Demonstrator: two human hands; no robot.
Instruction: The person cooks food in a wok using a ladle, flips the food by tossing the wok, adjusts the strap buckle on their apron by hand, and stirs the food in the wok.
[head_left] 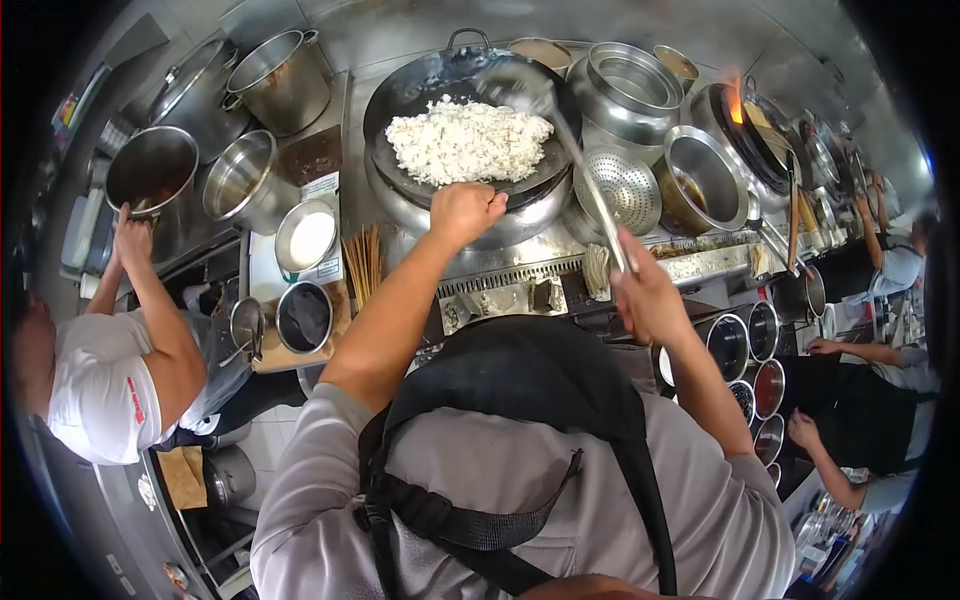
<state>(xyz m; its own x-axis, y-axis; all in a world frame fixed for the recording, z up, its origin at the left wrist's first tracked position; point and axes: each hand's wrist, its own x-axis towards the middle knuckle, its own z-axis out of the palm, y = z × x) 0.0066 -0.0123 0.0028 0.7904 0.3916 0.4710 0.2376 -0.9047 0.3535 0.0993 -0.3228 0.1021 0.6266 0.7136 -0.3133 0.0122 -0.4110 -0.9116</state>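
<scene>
A big dark wok [400,85] sits on the round burner, with a wide mound of white rice [465,143] in it. At the wok's near rim, my left hand [466,213] is closed in a fist; the grip point is hidden under the fingers. My right hand [652,293] is wrapped round the long handle of a metal wok ladle [592,185]. The ladle's head is over the far right of the wok, right of and behind the rice, and blurred by motion.
Right of the wok are a perforated strainer [618,192], a steel pot [702,180] and another wok burner with flame [735,103]. A co-worker [105,370] holds a pot [152,172] at left. More people work at the far right near sauce containers [768,388].
</scene>
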